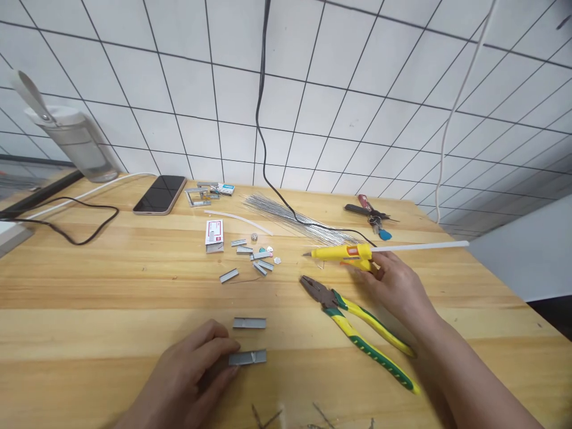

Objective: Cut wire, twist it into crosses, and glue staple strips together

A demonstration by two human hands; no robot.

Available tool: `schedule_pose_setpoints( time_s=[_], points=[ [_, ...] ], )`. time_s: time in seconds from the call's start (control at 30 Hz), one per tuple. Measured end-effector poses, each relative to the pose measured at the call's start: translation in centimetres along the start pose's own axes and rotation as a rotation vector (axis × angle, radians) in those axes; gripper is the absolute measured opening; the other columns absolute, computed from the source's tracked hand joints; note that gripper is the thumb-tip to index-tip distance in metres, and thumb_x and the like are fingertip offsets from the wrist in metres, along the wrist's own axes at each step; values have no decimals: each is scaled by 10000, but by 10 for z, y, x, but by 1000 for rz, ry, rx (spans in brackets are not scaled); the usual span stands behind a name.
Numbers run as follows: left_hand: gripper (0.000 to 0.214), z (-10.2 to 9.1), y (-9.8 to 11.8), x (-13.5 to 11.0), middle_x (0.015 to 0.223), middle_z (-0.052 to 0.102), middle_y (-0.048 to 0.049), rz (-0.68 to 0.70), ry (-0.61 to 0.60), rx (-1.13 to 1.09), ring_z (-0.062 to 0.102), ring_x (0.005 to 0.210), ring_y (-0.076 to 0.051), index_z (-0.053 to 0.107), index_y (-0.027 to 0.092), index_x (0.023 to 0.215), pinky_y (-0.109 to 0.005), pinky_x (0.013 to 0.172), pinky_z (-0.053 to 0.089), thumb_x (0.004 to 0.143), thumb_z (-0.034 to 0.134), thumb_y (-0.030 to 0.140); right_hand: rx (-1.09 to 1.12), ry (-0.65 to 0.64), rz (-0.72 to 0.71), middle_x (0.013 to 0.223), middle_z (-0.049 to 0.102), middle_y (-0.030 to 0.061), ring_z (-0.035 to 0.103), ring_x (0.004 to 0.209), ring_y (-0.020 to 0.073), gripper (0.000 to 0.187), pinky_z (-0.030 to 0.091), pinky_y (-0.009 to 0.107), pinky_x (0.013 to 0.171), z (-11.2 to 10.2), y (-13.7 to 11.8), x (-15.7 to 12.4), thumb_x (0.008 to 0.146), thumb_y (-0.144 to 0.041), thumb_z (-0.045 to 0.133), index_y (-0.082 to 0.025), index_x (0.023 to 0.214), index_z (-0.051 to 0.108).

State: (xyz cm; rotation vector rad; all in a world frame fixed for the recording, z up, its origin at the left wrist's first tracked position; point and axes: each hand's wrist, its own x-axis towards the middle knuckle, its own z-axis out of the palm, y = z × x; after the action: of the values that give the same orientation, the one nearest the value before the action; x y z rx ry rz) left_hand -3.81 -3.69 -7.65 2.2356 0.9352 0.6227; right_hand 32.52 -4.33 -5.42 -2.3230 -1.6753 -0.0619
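My left hand pinches the left end of a grey strip of staples between thumb and fingers, low over the wooden table. A second staple strip lies just beyond it. On the right, my right hand is closed around the rear of a yellow hot glue gun. Its nozzle points left, and a long white glue stick sticks out of its back. Combination pliers with green and yellow handles lie between the hands, jaws toward the far left.
Several short staple strips lie near a small staple box. Behind are thin metal wires, a phone, keys and a bottle. A black cable hangs down to the glue gun. Twisted wire pieces lie at the near edge.
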Motion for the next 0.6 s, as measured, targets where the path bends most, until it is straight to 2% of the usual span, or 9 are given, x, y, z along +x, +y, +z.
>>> schedule_pose_setpoints(
  time_s=[0.23,0.37,0.43,0.5,0.6],
  points=[
    [135,3,0,-3,825,616,-34,4,6,-13,599,726,-143,609,237,904,-193,641,491,854,484,252,-52,-38,-17,722,607,59,561,613,212,214,367,277,501,7,5,2,797,-371,497,-189,834,603],
    [131,-16,3,6,846,612,-25,69,117,60,600,730,-130,608,258,914,-176,647,491,857,491,248,-71,-48,-35,740,622,64,573,630,209,182,375,269,519,9,6,4,797,-338,502,-193,833,606],
    [128,-32,7,25,867,611,-15,130,162,154,592,696,-118,604,263,927,-180,639,487,851,507,227,-87,-47,-35,762,624,76,580,664,220,182,380,272,537,10,6,4,795,-335,506,-188,835,605],
    [137,-46,12,54,883,618,-23,170,174,254,592,719,-124,615,233,895,-198,640,476,857,486,207,-99,-47,-35,785,627,91,585,691,230,176,378,275,544,11,5,4,799,-330,505,-181,809,598],
    [216,-47,19,111,925,639,-50,247,115,348,604,822,-159,637,195,877,-245,675,466,870,421,181,-101,-49,-32,800,629,101,588,688,230,169,366,274,530,11,4,3,810,-314,498,-172,796,589]
  ],
)
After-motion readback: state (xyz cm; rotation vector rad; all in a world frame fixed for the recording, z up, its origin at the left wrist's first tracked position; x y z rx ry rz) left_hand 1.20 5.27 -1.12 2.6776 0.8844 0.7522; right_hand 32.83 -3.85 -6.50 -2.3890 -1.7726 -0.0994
